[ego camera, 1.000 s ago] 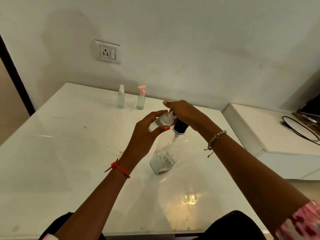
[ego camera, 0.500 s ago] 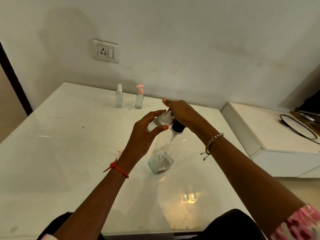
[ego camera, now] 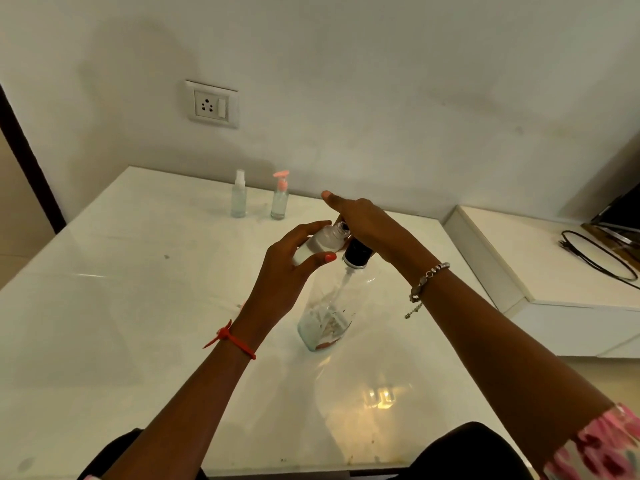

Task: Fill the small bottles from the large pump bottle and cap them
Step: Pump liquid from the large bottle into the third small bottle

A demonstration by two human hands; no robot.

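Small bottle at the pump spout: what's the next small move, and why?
Probably one press down on the pump head with the right hand. The left hand holds the small bottle tilted, its uncapped mouth at the spout, and the right hand rests on top of the large pump bottle. How full the small bottle is can't be told.

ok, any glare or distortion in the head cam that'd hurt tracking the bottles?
Head view: warm glare patch on the glossy table near its front edge; the clear large pump bottle nearly melts into the white top; the small bottle in the left hand is frosted, readable; wide-angle skews the frame edges; wall softly shadowed.
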